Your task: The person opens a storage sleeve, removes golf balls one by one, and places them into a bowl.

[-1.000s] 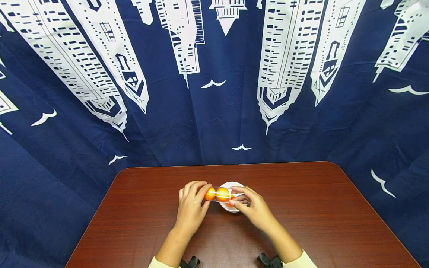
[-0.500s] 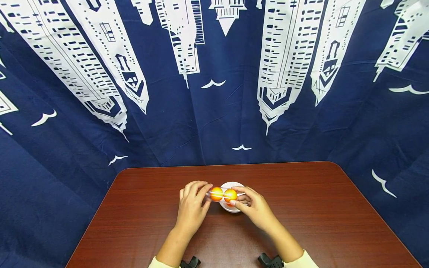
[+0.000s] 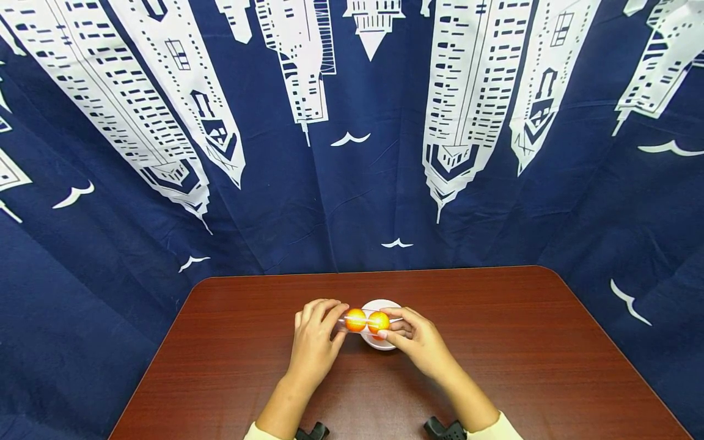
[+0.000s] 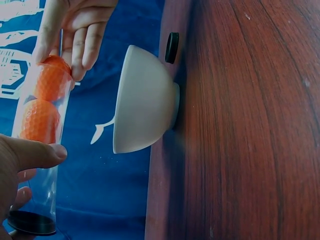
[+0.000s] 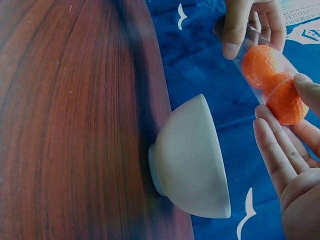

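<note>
A clear tube (image 4: 46,187) with a black end cap (image 4: 31,223) lies sideways above the white bowl (image 3: 379,346), two dimpled orange golf balls in a row inside it. My left hand (image 3: 315,336) grips the capped half, its thumb across the tube in the left wrist view. At the other end my right hand (image 3: 420,342) pinches the outer golf ball (image 5: 286,102) between thumb and fingers at the tube's rim. The inner golf ball (image 5: 260,66) touches it. Below the tube an orange patch (image 3: 378,336) shows in the bowl; I cannot tell what it is.
The bowl stands upright on the brown wooden table (image 3: 231,360). A loose black cap (image 4: 172,48) is on the table beyond the bowl in the left wrist view. Behind the far edge hangs a blue cloth (image 3: 357,195) printed with white buildings.
Both golf balls have slid right along the tube, from near my left fingers toward my right hand, mostly in the first half second. Both hands stay almost still.
</note>
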{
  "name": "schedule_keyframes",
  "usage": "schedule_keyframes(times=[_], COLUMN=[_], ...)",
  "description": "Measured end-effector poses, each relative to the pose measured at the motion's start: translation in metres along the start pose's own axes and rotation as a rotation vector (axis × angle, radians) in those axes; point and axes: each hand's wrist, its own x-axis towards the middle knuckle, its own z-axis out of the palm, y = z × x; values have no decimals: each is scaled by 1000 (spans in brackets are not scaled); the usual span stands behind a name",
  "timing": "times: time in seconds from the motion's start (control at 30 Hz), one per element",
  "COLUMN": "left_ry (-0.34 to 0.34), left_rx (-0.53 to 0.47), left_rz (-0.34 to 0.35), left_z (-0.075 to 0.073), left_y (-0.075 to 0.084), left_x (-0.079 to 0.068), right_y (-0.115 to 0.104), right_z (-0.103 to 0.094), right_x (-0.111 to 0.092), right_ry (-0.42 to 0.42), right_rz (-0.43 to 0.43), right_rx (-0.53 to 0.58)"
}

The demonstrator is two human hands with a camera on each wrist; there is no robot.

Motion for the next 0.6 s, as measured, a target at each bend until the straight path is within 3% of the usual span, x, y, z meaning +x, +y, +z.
schedule_keyframes(times=[0.6], left_ry=[-30], left_rx=[-75], left_rz=[-70], left_z=[2], left_y=[-4], left_x=[-2], right_y=[-6], right_z=[-8], right_x=[-1], right_ry=[22], right_rz=[-5], right_rx=[21])
